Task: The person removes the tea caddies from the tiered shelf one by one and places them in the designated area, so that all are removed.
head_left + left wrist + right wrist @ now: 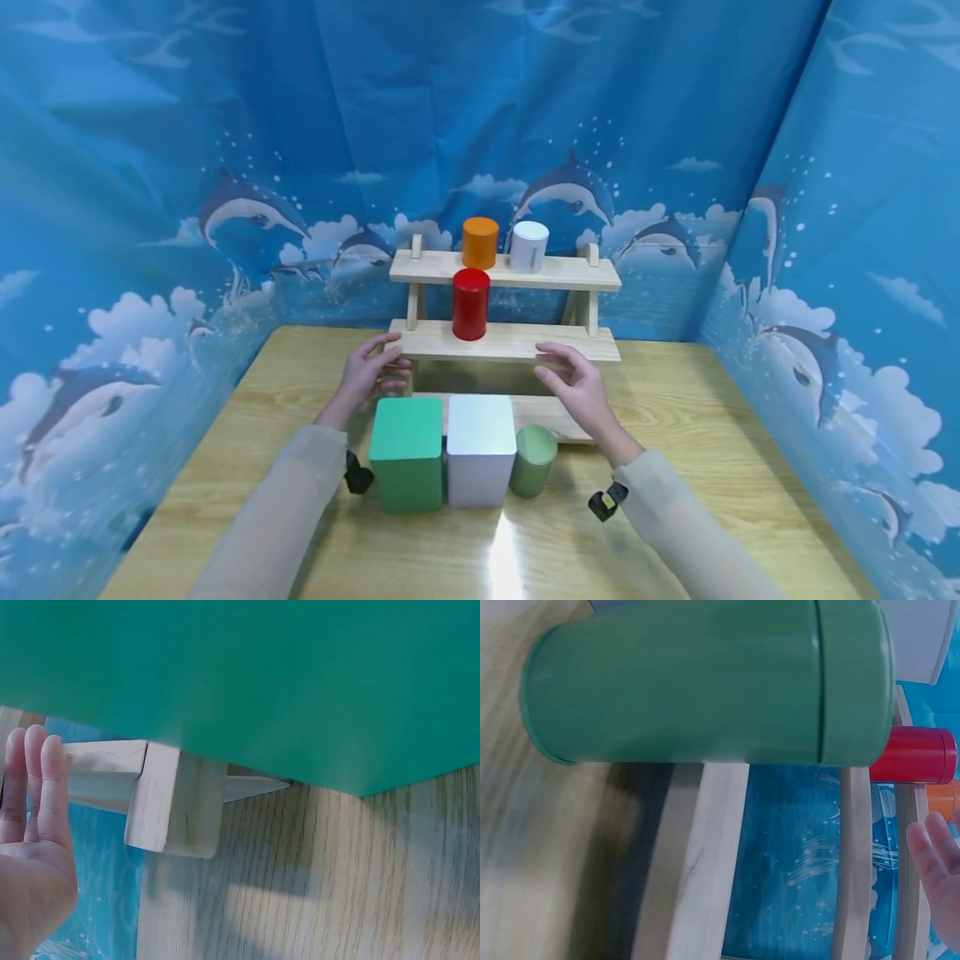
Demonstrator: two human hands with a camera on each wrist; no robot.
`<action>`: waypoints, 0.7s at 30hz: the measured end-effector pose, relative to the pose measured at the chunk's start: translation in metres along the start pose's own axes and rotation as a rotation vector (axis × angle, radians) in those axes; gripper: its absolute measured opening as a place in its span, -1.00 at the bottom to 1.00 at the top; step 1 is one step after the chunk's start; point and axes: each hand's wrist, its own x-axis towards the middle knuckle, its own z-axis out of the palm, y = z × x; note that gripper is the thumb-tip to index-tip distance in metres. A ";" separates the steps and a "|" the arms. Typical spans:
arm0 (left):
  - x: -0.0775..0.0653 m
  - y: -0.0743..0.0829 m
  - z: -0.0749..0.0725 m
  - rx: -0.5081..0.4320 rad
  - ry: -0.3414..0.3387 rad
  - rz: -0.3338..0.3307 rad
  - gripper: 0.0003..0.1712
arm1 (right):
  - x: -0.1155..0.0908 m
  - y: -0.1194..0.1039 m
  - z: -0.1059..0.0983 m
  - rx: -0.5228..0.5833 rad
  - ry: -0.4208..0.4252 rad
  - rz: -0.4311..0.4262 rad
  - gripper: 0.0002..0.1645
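Note:
My left hand (369, 372) is at the left end of the middle tier of a wooden stepped shelf (517, 343), its fingers extended. My right hand (576, 385) is by the right part of that same tier, fingers relaxed, holding nothing. On the middle tier stands a red canister (470, 305). The top tier carries an orange canister (480, 243) and a white canister (528, 247). In front of the shelf stand a green box (407, 454), a white box (481, 451) and a green canister (697, 682), side by side between my forearms.
The wooden table (247, 450) reaches back to a blue curtain (390, 100) printed with dolphins, which also covers both sides. The boxes and green canister partly hide the shelf's lowest tier (551, 414). A shelf leg (176, 802) shows close beneath the green box in the left wrist view.

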 end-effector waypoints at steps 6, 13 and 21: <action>0.000 -0.001 0.000 0.006 0.002 0.001 -0.45 | 0.011 -0.002 0.003 0.018 -0.017 -0.019 -0.59; 0.000 0.000 -0.001 -0.001 0.002 -0.001 -0.43 | 0.024 -0.006 0.010 -0.010 -0.021 -0.014 -0.59; 0.000 -0.001 -0.001 -0.007 -0.014 0.002 -0.43 | 0.039 -0.012 0.020 -0.044 -0.018 0.016 -0.60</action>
